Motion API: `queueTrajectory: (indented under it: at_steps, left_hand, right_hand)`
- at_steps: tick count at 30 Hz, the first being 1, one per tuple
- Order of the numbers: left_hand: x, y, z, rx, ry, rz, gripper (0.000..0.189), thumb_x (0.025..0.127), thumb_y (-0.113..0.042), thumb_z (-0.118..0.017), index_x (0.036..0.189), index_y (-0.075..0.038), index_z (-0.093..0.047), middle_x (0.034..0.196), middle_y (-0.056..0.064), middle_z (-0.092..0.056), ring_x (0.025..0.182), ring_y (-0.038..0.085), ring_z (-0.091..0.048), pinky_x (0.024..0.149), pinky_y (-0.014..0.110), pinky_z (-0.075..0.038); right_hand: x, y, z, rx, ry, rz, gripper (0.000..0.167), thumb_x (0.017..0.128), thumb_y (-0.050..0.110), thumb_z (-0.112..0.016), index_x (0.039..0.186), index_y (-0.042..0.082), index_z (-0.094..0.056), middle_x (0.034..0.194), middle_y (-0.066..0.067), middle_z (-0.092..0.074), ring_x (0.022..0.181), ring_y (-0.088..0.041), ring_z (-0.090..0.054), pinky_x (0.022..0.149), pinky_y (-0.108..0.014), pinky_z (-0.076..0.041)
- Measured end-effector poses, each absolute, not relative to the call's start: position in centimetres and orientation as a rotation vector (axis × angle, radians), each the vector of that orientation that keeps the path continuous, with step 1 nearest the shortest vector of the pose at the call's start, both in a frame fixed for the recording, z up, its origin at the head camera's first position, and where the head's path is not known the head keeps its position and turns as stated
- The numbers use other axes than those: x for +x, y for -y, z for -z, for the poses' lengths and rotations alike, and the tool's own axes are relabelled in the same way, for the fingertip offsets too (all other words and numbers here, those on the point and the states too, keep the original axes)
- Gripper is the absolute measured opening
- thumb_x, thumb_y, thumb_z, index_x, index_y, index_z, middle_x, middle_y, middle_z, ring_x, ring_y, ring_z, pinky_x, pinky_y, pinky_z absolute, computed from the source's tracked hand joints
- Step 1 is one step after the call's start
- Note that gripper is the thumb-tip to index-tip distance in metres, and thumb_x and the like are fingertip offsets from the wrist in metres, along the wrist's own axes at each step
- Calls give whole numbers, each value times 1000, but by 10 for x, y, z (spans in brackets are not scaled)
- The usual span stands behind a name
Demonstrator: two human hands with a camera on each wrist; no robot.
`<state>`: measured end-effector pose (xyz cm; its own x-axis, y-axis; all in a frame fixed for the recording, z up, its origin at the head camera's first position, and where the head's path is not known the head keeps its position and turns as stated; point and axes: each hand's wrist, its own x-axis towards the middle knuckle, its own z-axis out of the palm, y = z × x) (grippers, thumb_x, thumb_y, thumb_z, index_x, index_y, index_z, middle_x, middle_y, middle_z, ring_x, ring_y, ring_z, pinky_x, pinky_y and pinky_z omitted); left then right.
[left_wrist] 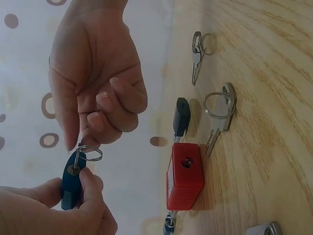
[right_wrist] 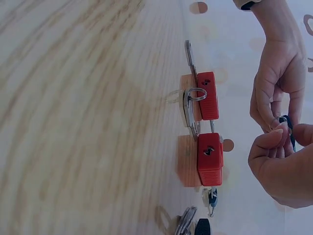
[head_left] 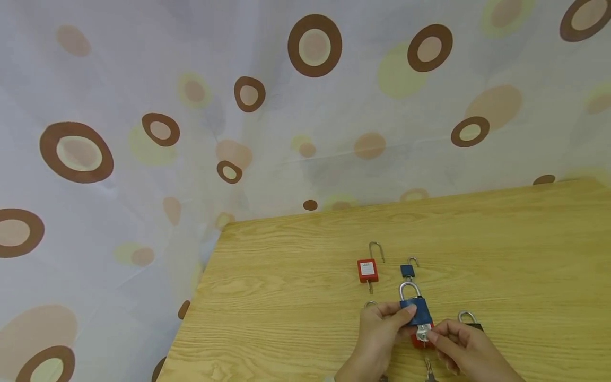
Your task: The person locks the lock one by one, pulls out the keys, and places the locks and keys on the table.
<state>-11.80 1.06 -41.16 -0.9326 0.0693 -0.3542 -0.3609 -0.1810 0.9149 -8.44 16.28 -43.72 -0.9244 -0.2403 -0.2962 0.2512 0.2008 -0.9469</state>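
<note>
My left hand grips a blue padlock by its body between thumb and fingers, above the table, its silver shackle pointing away from me. In the left wrist view, a key with a ring stands at the keyhole in the padlock's end face. My right hand pinches this key between thumb and fingertips, its other fingers curled in. The right wrist view shows both hands close together, my right fingers covering most of the padlock.
On the wooden table lie a red padlock with its shackle raised, a small blue padlock and a black padlock. Another red padlock is partly covered by the hands in the head view. Loose keys lie nearer me. A dotted sheet hangs behind.
</note>
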Motion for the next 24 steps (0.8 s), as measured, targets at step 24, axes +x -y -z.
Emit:
queueTrajectory:
  at_steps: [24]
  left_hand:
    - [-118,-25,413,-358,-1777,-2246,17,82,-6,-69,93,6,-67,87,15,-71,75,19,-69,69,27,-57]
  right_hand:
    - [-78,-160,430,245,-2363,1666,24,95,18,-51,101,-4,-59,70,1,-53,58,-10,-45,53,-23,-41]
